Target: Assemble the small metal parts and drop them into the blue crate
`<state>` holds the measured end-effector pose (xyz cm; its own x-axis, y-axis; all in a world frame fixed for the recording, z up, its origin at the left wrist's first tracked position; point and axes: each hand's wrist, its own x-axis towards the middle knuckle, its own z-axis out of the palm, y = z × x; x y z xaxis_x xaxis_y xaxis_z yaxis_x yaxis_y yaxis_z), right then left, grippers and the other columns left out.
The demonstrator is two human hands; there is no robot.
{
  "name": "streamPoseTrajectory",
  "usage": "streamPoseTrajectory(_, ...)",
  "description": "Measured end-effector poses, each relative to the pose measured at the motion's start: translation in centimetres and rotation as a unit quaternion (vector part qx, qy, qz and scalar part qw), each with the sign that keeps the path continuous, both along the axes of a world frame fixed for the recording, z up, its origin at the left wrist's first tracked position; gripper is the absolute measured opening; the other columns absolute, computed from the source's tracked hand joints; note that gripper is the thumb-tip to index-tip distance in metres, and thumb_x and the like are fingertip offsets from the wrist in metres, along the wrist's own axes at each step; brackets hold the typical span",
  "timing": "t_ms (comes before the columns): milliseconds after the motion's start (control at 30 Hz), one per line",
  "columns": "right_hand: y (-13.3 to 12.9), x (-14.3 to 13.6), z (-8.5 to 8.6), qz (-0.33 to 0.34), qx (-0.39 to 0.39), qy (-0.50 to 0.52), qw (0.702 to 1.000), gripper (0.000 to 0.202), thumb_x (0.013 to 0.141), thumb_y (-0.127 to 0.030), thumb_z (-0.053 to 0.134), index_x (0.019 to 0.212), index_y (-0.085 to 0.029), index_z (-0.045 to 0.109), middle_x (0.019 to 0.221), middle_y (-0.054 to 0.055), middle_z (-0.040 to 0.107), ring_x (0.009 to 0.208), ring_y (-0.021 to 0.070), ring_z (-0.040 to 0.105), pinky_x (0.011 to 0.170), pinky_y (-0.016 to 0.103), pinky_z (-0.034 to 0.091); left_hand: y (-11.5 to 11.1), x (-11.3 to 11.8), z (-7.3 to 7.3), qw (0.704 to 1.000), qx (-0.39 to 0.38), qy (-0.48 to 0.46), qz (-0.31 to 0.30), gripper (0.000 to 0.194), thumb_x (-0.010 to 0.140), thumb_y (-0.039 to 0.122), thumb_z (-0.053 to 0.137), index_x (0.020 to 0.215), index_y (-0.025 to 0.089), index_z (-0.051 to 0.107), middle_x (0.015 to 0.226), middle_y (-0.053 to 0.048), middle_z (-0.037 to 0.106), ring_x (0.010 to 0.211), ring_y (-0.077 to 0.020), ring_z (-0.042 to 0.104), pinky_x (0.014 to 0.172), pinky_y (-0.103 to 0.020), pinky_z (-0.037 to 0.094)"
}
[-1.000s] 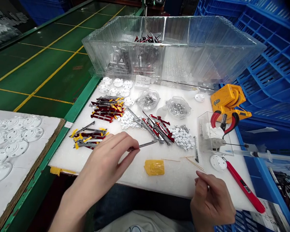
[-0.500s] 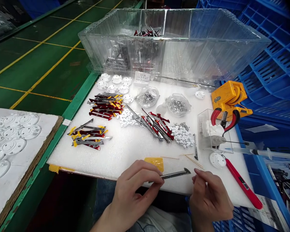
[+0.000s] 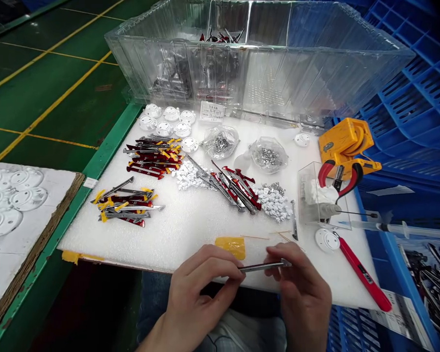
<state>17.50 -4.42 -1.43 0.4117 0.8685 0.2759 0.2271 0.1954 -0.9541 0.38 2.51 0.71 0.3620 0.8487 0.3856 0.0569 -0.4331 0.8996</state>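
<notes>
My left hand point(image 3: 205, 283) pinches one end of a thin grey metal strip point(image 3: 262, 267) above the front edge of the white foam board point(image 3: 190, 220). At the strip's other end is my right hand point(image 3: 302, 288), its thumb and forefinger around the tip. Whether those right fingers press on the strip or hold something small is hidden. A yellow tape piece point(image 3: 231, 247) lies just behind my left fingers, with thin sticks point(image 3: 256, 237) beside it. Red and grey strips point(image 3: 236, 188) lie in a pile farther back, next to small white parts point(image 3: 276, 205).
A clear plastic bin point(image 3: 260, 73) stands at the back. On the right are a yellow tape dispenser point(image 3: 346, 144), pliers in a clear box point(image 3: 315, 195), a red-handled tool point(image 3: 364, 274) and blue crates point(image 3: 418, 88). Yellow-tagged strips point(image 3: 128, 205) lie left.
My right hand has moved left and reached the free end of the strip. My left hand keeps its pinch. The whole view has shifted slightly.
</notes>
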Motion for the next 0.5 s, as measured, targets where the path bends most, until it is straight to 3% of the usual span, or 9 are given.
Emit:
streamPoseTrajectory(167, 1.2, -0.9, 1.0, 0.002, 0.029, -0.039, 0.999, 0.018, 0.104, -0.029, 0.068, 0.09, -0.023, 0.077, 0.073, 0.001, 0.069, 0.065, 0.0154, 0.065, 0.056, 0.026, 0.054, -0.3, 0.3, -0.6, 0.999, 0.036, 0.024, -0.022, 0.02, 0.096, 0.003, 0.072, 0.091, 0.022, 0.073, 0.083, -0.003, 0.082, 0.072, -0.0172, 0.078, 0.068, -0.024, 0.066)
streamPoseTrajectory(300, 1.6, -0.7, 1.3, 0.027, 0.024, -0.044, 0.998, 0.02, 0.106, -0.032, 0.067, 0.091, -0.023, 0.078, 0.074, 0.001, 0.071, 0.064, 0.015, 0.065, 0.056, 0.025, 0.054, -0.7, 0.1, -0.9, 1.0, 0.008, 0.018, -0.017, 0.018, 0.096, 0.005, 0.074, 0.094, 0.023, 0.073, 0.088, -0.003, 0.083, 0.077, -0.0166, 0.079, 0.072, -0.023, 0.066)
streamPoseTrajectory(500, 1.7, -0.7, 1.9, 0.078, 0.032, -0.071, 0.994, 0.019, 0.108, -0.032, 0.064, 0.098, -0.024, 0.077, 0.079, 0.001, 0.074, 0.068, 0.0142, 0.069, 0.059, 0.024, 0.055, -0.6, -0.4, -0.4, 0.999, -0.048, -0.013, 0.005, 0.007, 0.103, 0.03, 0.075, 0.109, 0.025, 0.074, 0.096, -0.003, 0.081, 0.088, -0.0167, 0.077, 0.082, -0.023, 0.065)
